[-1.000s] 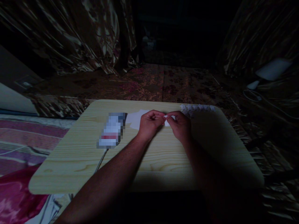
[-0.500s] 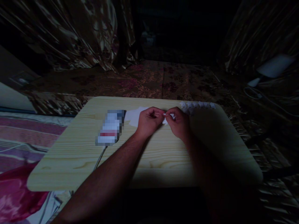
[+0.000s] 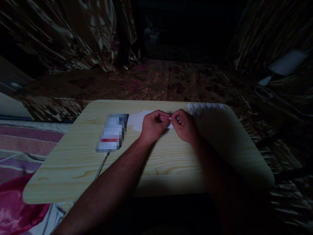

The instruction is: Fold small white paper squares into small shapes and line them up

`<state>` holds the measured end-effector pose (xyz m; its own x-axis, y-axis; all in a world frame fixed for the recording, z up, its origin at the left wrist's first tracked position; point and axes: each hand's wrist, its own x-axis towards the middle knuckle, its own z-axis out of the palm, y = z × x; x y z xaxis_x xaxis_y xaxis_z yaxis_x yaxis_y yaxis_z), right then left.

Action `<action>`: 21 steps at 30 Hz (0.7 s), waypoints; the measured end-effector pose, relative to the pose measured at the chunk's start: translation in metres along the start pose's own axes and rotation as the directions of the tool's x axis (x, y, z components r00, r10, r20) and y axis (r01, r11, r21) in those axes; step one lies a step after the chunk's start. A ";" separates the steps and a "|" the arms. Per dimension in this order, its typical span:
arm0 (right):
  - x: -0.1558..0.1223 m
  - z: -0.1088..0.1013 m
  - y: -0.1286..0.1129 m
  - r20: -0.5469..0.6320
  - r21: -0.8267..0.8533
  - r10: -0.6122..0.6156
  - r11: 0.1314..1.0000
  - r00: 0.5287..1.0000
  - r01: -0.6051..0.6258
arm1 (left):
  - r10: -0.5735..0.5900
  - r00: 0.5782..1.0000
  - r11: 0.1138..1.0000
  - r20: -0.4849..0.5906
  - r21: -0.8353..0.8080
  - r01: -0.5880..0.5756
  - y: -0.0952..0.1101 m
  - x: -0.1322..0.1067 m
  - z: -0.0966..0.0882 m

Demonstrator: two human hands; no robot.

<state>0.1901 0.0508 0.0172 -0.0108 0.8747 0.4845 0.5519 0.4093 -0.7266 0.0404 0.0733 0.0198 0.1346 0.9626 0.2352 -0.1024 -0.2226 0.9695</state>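
Head view: left hand (image 3: 153,125) and right hand (image 3: 186,127) pinch a paper scrap (image 3: 170,125) over the wooden table (image 3: 171,163), curtains (image 3: 73,39) behind.

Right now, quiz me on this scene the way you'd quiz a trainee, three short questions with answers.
1. True or false: the left hand and the right hand both pinch one small white paper piece.
2. Where on the wooden table does the row of small folded paper pieces lie? A: near edge. B: far right corner. C: left edge.
3. What lies flat between the left hand and the blurred device?
Key: 1 true; 2 B; 3 white paper sheets.
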 end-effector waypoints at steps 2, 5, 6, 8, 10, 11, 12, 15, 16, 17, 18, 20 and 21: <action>0.000 0.000 0.001 0.004 0.007 -0.007 1.000 1.000 0.007 | -0.005 1.000 1.000 0.001 0.002 0.005 -0.001 0.000 0.000; 0.000 0.001 0.003 0.009 0.022 -0.013 1.000 1.000 0.013 | -0.026 1.000 1.000 0.014 0.005 0.026 -0.002 0.001 0.000; 0.000 0.001 0.004 0.013 0.026 -0.012 1.000 1.000 0.011 | -0.031 0.999 0.999 0.014 0.008 0.031 -0.002 0.001 0.000; 0.000 0.001 0.005 0.025 0.036 -0.003 0.999 1.000 0.002 | -0.037 0.999 0.999 0.008 0.010 0.037 -0.002 0.001 0.000; 0.001 0.001 0.005 0.030 0.049 0.004 0.999 1.000 -0.006 | -0.038 0.999 0.999 0.006 0.008 0.038 -0.002 0.001 0.000; 0.001 0.001 0.005 0.029 0.056 0.006 0.998 1.000 -0.007 | -0.036 0.999 0.999 0.008 0.004 0.036 -0.001 0.001 0.000; 0.001 0.001 0.006 0.027 0.062 0.008 0.998 1.000 -0.010 | -0.034 0.999 0.999 0.010 0.002 0.034 -0.001 0.001 0.000; 0.001 0.002 0.007 0.036 0.083 0.033 0.996 0.999 -0.036 | -0.027 1.000 1.000 0.008 0.001 0.027 -0.001 0.001 0.000; 0.001 0.003 0.008 0.042 0.097 0.046 0.994 0.998 -0.050 | -0.025 1.000 1.000 0.006 0.001 0.025 -0.001 0.001 0.000; 0.000 0.004 0.009 0.051 0.117 0.059 0.991 0.997 -0.065 | -0.023 1.000 1.000 0.004 0.000 0.023 -0.001 0.001 0.001; 0.000 0.004 0.009 0.061 0.143 0.073 0.986 0.995 -0.081 | -0.021 1.000 1.000 0.002 -0.001 0.021 -0.002 0.001 0.001; -0.001 0.006 0.011 0.082 0.199 0.099 0.973 0.992 -0.113 | -0.019 1.000 1.000 0.001 -0.003 0.019 -0.002 0.001 0.001; -0.001 0.006 0.011 0.088 0.222 0.110 0.967 0.990 -0.127 | -0.018 1.000 1.000 0.001 -0.003 0.018 -0.002 0.001 0.001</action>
<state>0.1910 0.0564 0.0057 -0.0233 0.9338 0.3570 0.3497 0.3422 -0.8721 0.0413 0.0746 0.0183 0.1370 0.9664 0.2175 -0.1031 -0.2045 0.9734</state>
